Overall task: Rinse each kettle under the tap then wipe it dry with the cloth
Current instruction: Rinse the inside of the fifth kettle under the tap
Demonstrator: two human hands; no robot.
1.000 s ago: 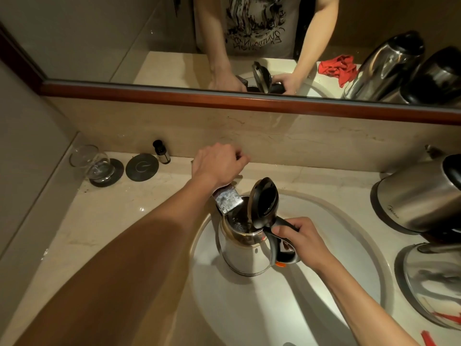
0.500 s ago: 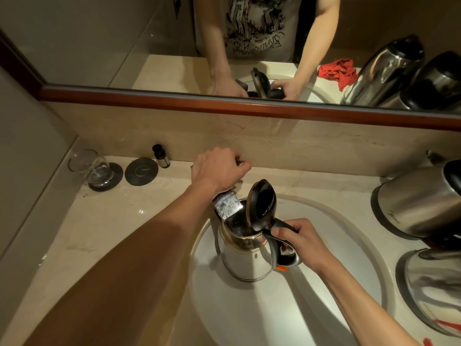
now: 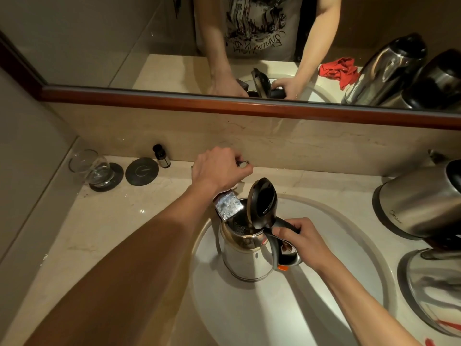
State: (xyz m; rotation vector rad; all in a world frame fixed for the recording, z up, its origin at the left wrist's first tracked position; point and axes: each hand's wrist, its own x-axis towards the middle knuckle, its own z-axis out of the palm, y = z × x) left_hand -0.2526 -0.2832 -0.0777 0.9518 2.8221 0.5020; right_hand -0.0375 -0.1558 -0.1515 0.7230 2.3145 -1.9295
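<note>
A wide mirror [image 3: 99,41] spans the wall above a pale stone bench [image 3: 104,228], and it reflects the person's torso, both arms and a crumpled red cloth [image 3: 339,71] lying on the bench near two reflected kettles. Set into the bench is a large oval white sink [image 3: 324,245].

Over the sink, a steel kettle [image 3: 245,260] is held upright by its black handle, with its black lid [image 3: 263,199] hinged open and standing up. The kettle's mouth sits directly under the flat metal spout of the tap [image 3: 228,207]; whether water is flowing cannot be told. The right hand [image 3: 304,242] is closed on the kettle's handle, fingers wrapped around it. The left hand [image 3: 219,168] reaches forward over the tap to the back of the bench, fingers curled together around a small metal tap lever [image 3: 243,163] that sticks out past the knuckles.

At the right edge, a second steel kettle [image 3: 421,198] lies tilted on the bench, just beside the sink rim. Below it, a third steel kettle [image 3: 431,285] is partly cut off by the frame.

At the far left of the bench, well apart from the sink, a clear drinking glass [image 3: 91,166] stands on a dark round coaster [image 3: 113,182]. Beside it lies a second dark round coaster [image 3: 142,171], bare. A small dark bottle [image 3: 161,156] stands against the back wall just beside that coaster.
</note>
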